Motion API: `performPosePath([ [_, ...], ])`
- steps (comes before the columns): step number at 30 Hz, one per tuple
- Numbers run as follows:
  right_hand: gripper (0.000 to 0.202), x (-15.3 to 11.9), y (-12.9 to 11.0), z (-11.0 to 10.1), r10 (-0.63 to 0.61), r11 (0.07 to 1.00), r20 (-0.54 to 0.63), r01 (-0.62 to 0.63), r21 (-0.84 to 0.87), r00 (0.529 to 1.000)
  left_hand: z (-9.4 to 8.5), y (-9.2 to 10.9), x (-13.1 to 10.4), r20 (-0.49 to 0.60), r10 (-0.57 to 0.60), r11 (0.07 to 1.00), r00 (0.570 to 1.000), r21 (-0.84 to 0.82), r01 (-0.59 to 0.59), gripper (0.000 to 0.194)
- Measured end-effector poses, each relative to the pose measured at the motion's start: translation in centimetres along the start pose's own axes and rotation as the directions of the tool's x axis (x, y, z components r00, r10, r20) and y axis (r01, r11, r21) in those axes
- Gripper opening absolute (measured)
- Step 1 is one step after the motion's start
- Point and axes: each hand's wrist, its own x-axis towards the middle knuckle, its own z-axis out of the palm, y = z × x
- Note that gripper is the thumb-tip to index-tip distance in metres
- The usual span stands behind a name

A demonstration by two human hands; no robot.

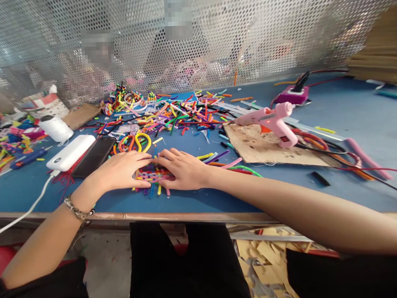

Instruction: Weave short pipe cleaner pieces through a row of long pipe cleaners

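A small woven mat of coloured pipe cleaners (pixel 153 175) lies on the blue tabletop near its front edge, loose ends sticking out toward me. My left hand (pixel 123 170) grips its left side, thumb along the near edge and fingers over the far edge. From the right, my right hand (pixel 184 169) holds the other side the same way, its thumb close to the left thumb. Both hands cover parts of the mat. Long pipe cleaner tails (pixel 233 163) extend out to the right behind my right wrist. Yellow-handled scissors (pixel 142 142) lie just beyond my left fingers.
A pink glue gun (pixel 269 122) rests on stained cardboard (pixel 247 149) at right, near a purple power adapter (pixel 291 95). Loose pipe cleaner pieces (pixel 180 112) are heaped behind. At left are a white power bank (pixel 71 152) with cable and a dark phone-like slab (pixel 94 157). Perforated metal mesh (pixel 214 44) stands behind.
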Motion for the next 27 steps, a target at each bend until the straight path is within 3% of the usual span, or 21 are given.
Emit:
performPosePath([
  [12, 0.063, -0.1, 0.1, 0.2, -0.004, 1.0, -0.022, 0.004, -0.004, 1.0, 0.0, 1.1, -0.1, -0.119, -0.02, 0.998, 0.993, -0.06, 0.013, 0.05],
  [17, 0.061, -0.1, 0.1, 0.3, 0.007, 1.0, -0.029, -0.007, 0.001, 1.0, 0.7, 0.6, 0.1, -0.142, 0.011, 0.994, 0.99, -0.106, -0.026, 0.049],
  [22, 0.061, -0.1, 0.1, 0.5, -0.001, 1.0, -0.036, 0.002, 0.027, 0.999, 1.9, 0.9, -0.3, -0.192, -0.034, 0.99, 0.981, -0.144, 0.006, 0.05],
  [27, 0.058, -0.1, 0.3, 0.4, -0.005, 0.997, -0.071, 0.011, 0.074, 0.997, 1.8, 0.9, -0.5, -0.186, -0.044, 0.988, 0.982, -0.155, 0.015, 0.051],
])
